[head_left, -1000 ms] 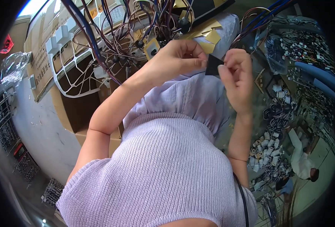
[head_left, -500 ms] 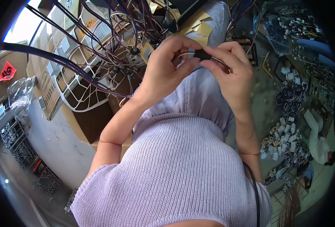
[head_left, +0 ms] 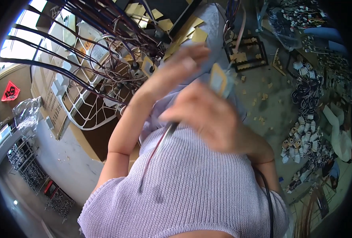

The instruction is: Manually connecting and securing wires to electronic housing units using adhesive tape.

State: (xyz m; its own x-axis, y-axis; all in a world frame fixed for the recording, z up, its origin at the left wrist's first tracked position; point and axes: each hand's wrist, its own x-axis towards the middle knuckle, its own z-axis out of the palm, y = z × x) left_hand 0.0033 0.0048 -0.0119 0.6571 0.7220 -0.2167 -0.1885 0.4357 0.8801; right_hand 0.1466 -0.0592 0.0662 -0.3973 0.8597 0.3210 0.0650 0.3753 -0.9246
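One large cardboard carton [head_left: 78, 137] stands open on my left, and my lilac knit top [head_left: 184, 186] fills the space nearest me, so I do best to work in the gap over my lap, clear of both. Many dark cables [head_left: 130, 25] crowd together ahead on the left; I should keep elbows and loose ends out of them, since a thin lead would probably snag there. Next in size come my hands, both blurred. My right hand [head_left: 209, 117] is in front of my top, its grip seemingly pinched on a dark piece [head_left: 172, 126] at the fingertips. My left hand [head_left: 176, 71] is just beyond, fingers partly extended, and I cannot tell whether that grip has anything in it. Several yellow paper pieces [head_left: 199, 35] lie past it, best left unbrushed. One pale, yellow-edged piece [head_left: 219, 81] shows just beyond my right knuckles; whether I hold it or it lies behind is unclear. Slimmest is the reddish and white wire [head_left: 152, 154], slanting from the dark piece down toward me across the front of my top. Good handling, I judge, means bearing on the dark piece rather than tugging the wire, and letting its free end hang without a kink.
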